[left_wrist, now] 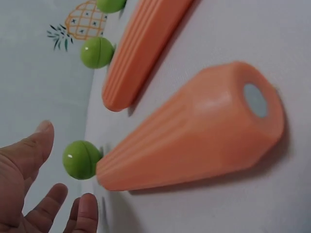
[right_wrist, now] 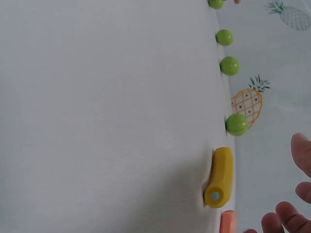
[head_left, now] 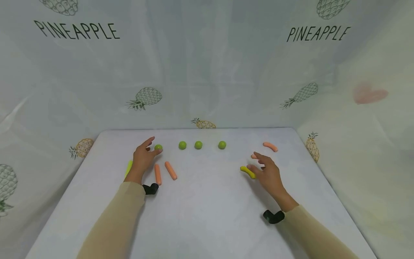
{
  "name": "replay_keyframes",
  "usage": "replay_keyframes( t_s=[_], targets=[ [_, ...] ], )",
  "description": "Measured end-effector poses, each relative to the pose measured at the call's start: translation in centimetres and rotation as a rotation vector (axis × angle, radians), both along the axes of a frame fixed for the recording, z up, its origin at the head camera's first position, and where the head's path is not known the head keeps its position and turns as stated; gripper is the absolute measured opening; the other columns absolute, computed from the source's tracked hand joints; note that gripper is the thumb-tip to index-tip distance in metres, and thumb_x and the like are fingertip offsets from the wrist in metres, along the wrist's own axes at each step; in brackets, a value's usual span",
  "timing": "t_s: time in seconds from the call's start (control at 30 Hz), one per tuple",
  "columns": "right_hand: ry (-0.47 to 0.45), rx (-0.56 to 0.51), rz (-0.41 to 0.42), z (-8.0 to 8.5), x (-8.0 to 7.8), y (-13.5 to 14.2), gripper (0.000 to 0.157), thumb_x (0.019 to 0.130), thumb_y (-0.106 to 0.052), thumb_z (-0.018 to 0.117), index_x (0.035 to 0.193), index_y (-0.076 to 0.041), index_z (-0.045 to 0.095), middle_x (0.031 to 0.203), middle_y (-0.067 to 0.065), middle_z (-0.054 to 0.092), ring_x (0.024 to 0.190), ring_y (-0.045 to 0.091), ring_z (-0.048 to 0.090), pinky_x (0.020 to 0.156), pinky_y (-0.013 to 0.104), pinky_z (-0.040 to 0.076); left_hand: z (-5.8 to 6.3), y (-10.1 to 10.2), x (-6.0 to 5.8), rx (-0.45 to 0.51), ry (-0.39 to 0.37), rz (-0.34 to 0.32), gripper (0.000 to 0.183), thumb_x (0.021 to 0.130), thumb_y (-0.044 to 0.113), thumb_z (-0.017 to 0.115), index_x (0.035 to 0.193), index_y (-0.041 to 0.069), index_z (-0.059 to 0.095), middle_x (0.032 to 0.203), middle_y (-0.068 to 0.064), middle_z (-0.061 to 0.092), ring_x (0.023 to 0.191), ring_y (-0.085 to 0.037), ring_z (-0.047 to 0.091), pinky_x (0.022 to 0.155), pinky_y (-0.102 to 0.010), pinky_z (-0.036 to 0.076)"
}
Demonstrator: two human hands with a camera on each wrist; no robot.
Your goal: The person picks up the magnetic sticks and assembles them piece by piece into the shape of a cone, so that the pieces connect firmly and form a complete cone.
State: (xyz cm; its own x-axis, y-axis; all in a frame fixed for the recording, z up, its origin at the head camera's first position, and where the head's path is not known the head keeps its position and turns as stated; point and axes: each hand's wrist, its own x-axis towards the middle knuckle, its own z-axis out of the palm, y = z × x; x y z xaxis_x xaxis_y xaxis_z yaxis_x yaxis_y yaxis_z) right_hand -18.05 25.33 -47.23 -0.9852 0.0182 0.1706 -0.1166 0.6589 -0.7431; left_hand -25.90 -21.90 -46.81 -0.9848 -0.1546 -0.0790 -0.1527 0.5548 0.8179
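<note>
Just left of my right hand (head_left: 269, 176) lies the yellow stick (head_left: 247, 171), its long axis slanting from a far left end back toward my palm; from above my thumb overlaps it, yet the right wrist view shows a gap between stick and fingers, which stand apart and hold nothing; this hand is plainly the nearer to it. Ahead of my left hand (head_left: 142, 160), off the gap between thumb and fingers, sits a green ball (head_left: 158, 147); that grip is wide and carries nothing, though I cannot tell whether any fingertip touches the ball; to its right and nearer me, an orange carrot (head_left: 157, 175) points away; as I judge it, a pinch across the stick's slant would suit my right hand best.
</note>
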Motion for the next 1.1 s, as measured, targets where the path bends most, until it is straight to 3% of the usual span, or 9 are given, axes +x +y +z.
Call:
replay_keyframes(
  t_s=[0.23, 0.43, 0.87, 1.1],
  targets=[
    [-0.125, -0.068, -0.01, -0.7, 0.6, 0.4, 0.055, 0.101, -0.026, 0.074, 0.152, -0.015, 0.057, 0.155, 0.012, 0.056, 0.135, 0.037, 0.055, 0.104, 0.053, 0.053, -1.1, -0.2, -1.0, 0.019, -0.019, 0.013, 0.069, 0.103, 0.025, 0.07, 0.164, 0.018, 0.039, 0.162, -0.019, 0.046, 0.148, -0.039, 0.044, 0.117, -0.055, 0.042],
    [-0.185, -0.002, -0.012, -1.5, 0.8, 0.4, 0.054, 0.1, -0.03, 0.074, 0.149, -0.012, 0.06, 0.145, 0.022, 0.061, 0.129, 0.042, 0.06, 0.088, 0.043, 0.059, -1.5, -0.1, -1.3, 0.009, -0.023, 0.008, 0.062, 0.103, 0.022, 0.069, 0.16, 0.01, 0.046, 0.155, -0.021, 0.052, 0.144, -0.038, 0.047, 0.117, -0.053, 0.042],
    [-0.127, 0.095, -0.058, -3.0, 0.1, -0.2, 0.044, 0.097, -0.02, 0.077, 0.138, -0.004, 0.069, 0.134, 0.021, 0.069, 0.112, 0.035, 0.062, 0.092, 0.049, 0.051, -1.8, 0.2, -1.3, -0.037, -0.031, 0.0, 0.052, 0.103, 0.024, 0.068, 0.151, 0.008, 0.055, 0.151, -0.022, 0.054, 0.139, -0.04, 0.049, 0.116, -0.055, 0.042],
    [-0.092, 0.104, -0.062, -2.9, -0.1, -0.2, 0.041, 0.097, -0.019, 0.078, 0.134, -0.003, 0.071, 0.128, 0.019, 0.072, 0.109, 0.033, 0.064, 0.089, 0.048, 0.052, -1.3, -0.1, -0.9, -0.023, 0.037, -0.036, 0.049, 0.102, 0.023, 0.071, 0.149, 0.011, 0.059, 0.148, -0.021, 0.059, 0.134, -0.038, 0.054, 0.112, -0.053, 0.045]
  ],
)
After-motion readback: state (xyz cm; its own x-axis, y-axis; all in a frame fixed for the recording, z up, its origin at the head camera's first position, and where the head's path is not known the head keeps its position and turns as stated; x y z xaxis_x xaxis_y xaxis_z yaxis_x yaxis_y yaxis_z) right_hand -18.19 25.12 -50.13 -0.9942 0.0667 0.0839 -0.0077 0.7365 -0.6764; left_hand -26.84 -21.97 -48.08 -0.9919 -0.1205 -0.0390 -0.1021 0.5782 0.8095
